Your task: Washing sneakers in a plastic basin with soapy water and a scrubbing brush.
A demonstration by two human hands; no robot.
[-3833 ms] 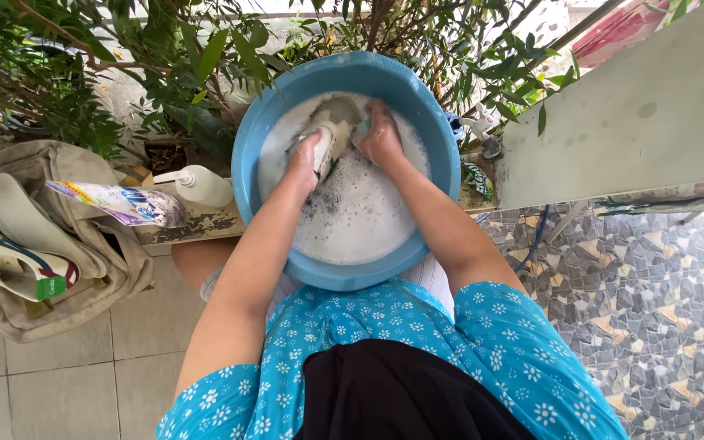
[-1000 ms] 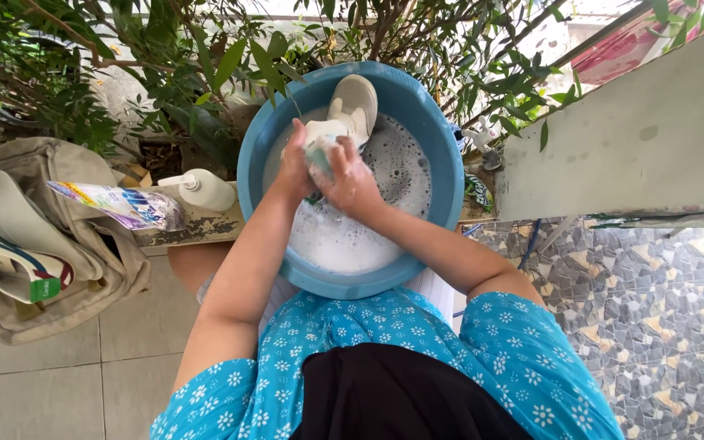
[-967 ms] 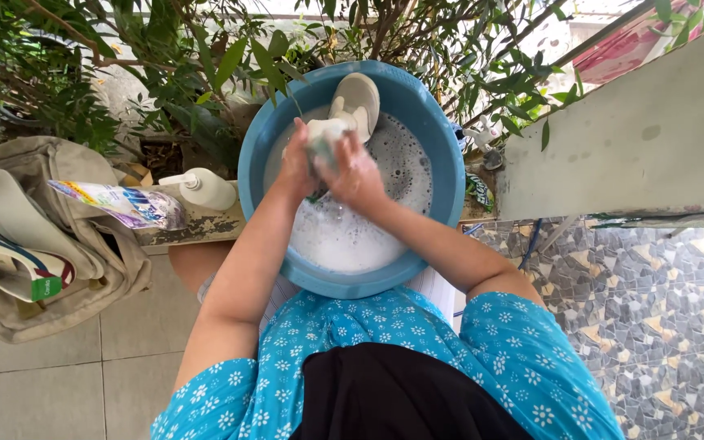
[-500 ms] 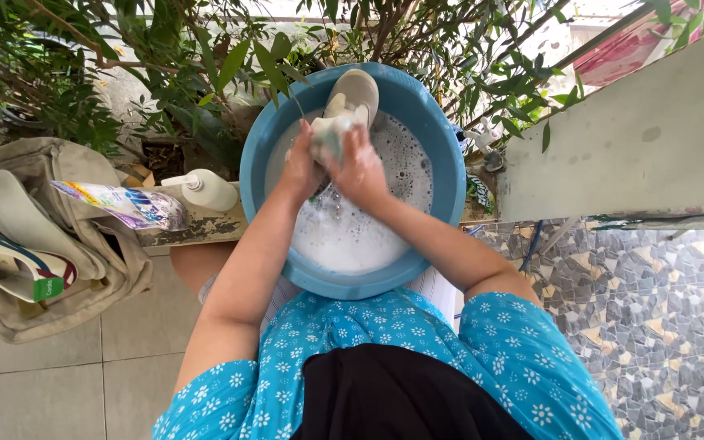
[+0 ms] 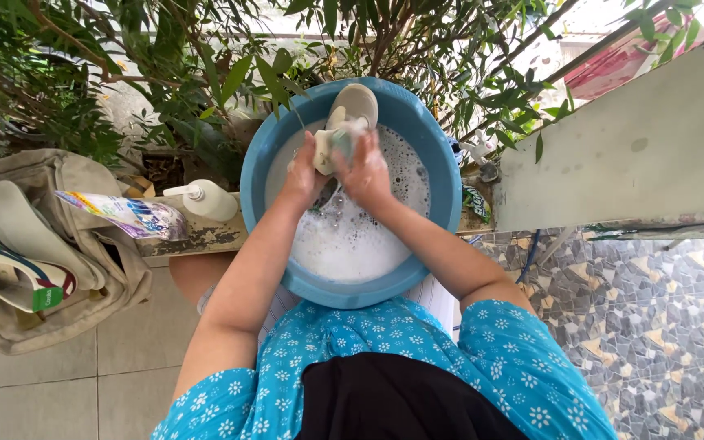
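Observation:
A blue plastic basin [image 5: 433, 220] full of soapy, foamy water sits in front of me. My left hand [image 5: 303, 173] grips a pale beige shoe [image 5: 355, 102] lifted above the suds, its toe leaning on the basin's far rim. My right hand [image 5: 366, 173] presses a small green sponge [image 5: 341, 140] against the side of the shoe. Both hands are covered in foam and touch each other around the shoe.
A white pump bottle [image 5: 205, 200] and a colourful detergent pouch [image 5: 128, 214] lie on a worn ledge to the left. A beige bag [image 5: 59, 285] holds another pair of shoes [image 5: 10, 261]. Leafy plants [image 5: 165, 65] crowd the back. A grey wall [image 5: 629, 138] stands at right.
The shoe has come up out of the suds since the earliest frame. Over the last second my right hand has slid the sponge along the shoe toward the far rim.

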